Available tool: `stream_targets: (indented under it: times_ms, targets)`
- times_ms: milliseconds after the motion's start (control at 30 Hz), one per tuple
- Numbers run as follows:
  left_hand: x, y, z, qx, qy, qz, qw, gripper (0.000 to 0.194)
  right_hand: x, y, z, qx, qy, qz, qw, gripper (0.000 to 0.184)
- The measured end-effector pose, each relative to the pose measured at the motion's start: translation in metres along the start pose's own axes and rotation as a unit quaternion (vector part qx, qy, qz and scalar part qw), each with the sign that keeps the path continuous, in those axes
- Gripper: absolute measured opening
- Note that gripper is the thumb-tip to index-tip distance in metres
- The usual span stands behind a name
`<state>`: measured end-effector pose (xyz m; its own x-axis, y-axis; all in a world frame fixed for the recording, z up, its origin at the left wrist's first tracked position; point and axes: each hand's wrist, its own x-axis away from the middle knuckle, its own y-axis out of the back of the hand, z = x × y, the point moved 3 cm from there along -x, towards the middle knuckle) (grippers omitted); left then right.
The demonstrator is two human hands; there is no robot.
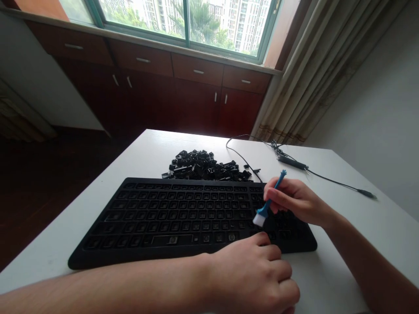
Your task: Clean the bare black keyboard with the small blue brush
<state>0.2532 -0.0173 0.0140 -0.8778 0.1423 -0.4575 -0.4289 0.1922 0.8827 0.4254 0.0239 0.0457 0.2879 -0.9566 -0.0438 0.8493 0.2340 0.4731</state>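
A black keyboard with its keycaps off lies across the white table, its bare key sockets showing. Over its right part, my right hand grips a small blue brush by the handle. The white bristles point down and left, just above the sockets; whether they touch cannot be made out. My left hand is curled closed by the keyboard's front right edge, knuckles up. Its fingertips are hidden, so anything inside is out of sight. Behind the keyboard sits a heap of loose black keycaps.
A black cable runs from behind the keyboard to a tied bundle and a USB plug at the right of the white table. Wooden cabinets stand beyond, under a window.
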Motion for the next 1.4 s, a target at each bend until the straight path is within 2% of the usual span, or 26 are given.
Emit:
stream_targets:
  times_ms: [33, 67, 100, 133, 200, 233, 300, 367, 400, 467, 500, 533, 567, 600, 667, 733, 800, 1000, 1167, 1267, 1400]
  targets:
    - [0.0, 0.001, 0.0, -0.001, -0.004, 0.0, 1.0, 0.028, -0.001, 0.001, -0.003, 0.028, -0.013, 0.004, 1.0, 0.029]
    - [0.0, 0.001, 0.0, -0.002, -0.008, -0.001, 1.0, 0.028, -0.002, 0.006, -0.006, 0.079, -0.013, -0.029, 0.996, 0.03]
    - [-0.001, 0.002, 0.0, -0.003, -0.011, -0.001, 1.0, 0.029, -0.003, 0.013, -0.009, 0.145, 0.0, -0.102, 0.984, 0.029]
    - [-0.001, 0.002, 0.001, -0.003, -0.012, 0.0, 1.0, 0.029, -0.003, 0.02, -0.009, 0.214, 0.03, -0.199, 0.956, 0.027]
    - [-0.001, 0.003, 0.001, -0.003, -0.011, 0.004, 1.0, 0.029, -0.002, 0.03, -0.009, 0.313, 0.081, -0.304, 0.896, 0.024]
    - [-0.001, 0.003, 0.001, -0.002, -0.01, 0.007, 1.0, 0.029, -0.001, 0.032, -0.008, 0.329, 0.088, -0.327, 0.881, 0.024]
    - [-0.001, 0.003, 0.001, 0.003, -0.01, 0.013, 1.0, 0.029, 0.0, 0.036, -0.009, 0.296, 0.064, -0.341, 0.89, 0.028]
    - [-0.001, 0.003, 0.002, 0.004, -0.009, 0.017, 1.0, 0.029, 0.001, 0.038, -0.01, 0.199, 0.014, -0.323, 0.925, 0.035]
    - [-0.001, 0.003, 0.002, 0.004, -0.01, 0.017, 1.0, 0.029, 0.001, 0.036, -0.012, 0.147, -0.011, -0.289, 0.946, 0.04]
    - [-0.001, 0.003, 0.002, 0.002, -0.011, 0.016, 1.0, 0.029, -0.001, 0.028, -0.014, 0.075, -0.046, -0.168, 0.982, 0.044]
    - [-0.001, 0.003, 0.002, 0.001, -0.011, 0.014, 1.0, 0.03, -0.002, 0.024, -0.015, 0.068, -0.051, -0.11, 0.99, 0.043]
    - [-0.001, 0.003, 0.002, -0.001, -0.01, 0.012, 1.0, 0.03, -0.003, 0.021, -0.015, 0.085, -0.044, -0.084, 0.992, 0.041]
    - [-0.001, 0.003, 0.002, -0.002, -0.009, 0.01, 1.0, 0.03, -0.003, 0.021, -0.015, 0.124, -0.026, -0.095, 0.987, 0.038]
    - [-0.001, 0.003, 0.002, -0.003, -0.007, 0.008, 1.0, 0.03, -0.003, 0.022, -0.013, 0.18, 0.003, -0.136, 0.974, 0.033]
    - [-0.001, 0.002, 0.001, -0.003, -0.006, 0.003, 1.0, 0.031, -0.002, 0.025, -0.009, 0.285, 0.07, -0.243, 0.925, 0.026]
    - [-0.001, 0.002, 0.001, -0.002, -0.007, 0.002, 1.0, 0.031, 0.0, 0.025, -0.006, 0.329, 0.115, -0.287, 0.892, 0.022]
    - [-0.001, 0.002, 0.0, -0.001, -0.006, 0.001, 1.0, 0.03, 0.001, 0.024, -0.004, 0.311, 0.118, -0.289, 0.898, 0.022]
    - [-0.001, 0.003, 0.001, 0.001, -0.006, 0.013, 1.0, 0.03, 0.004, 0.017, -0.005, 0.217, 0.048, -0.246, 0.943, 0.032]
    - [-0.002, 0.003, 0.001, 0.003, -0.004, 0.018, 1.0, 0.029, 0.003, 0.017, -0.011, 0.22, 0.008, -0.22, 0.95, 0.039]
    - [-0.001, 0.001, 0.001, 0.004, 0.003, 0.012, 1.0, 0.029, 0.002, 0.018, -0.01, 0.228, 0.025, -0.214, 0.95, 0.035]
    - [0.001, 0.0, 0.0, 0.004, 0.003, 0.007, 1.0, 0.028, 0.001, 0.014, -0.003, 0.22, 0.075, -0.174, 0.957, 0.03]
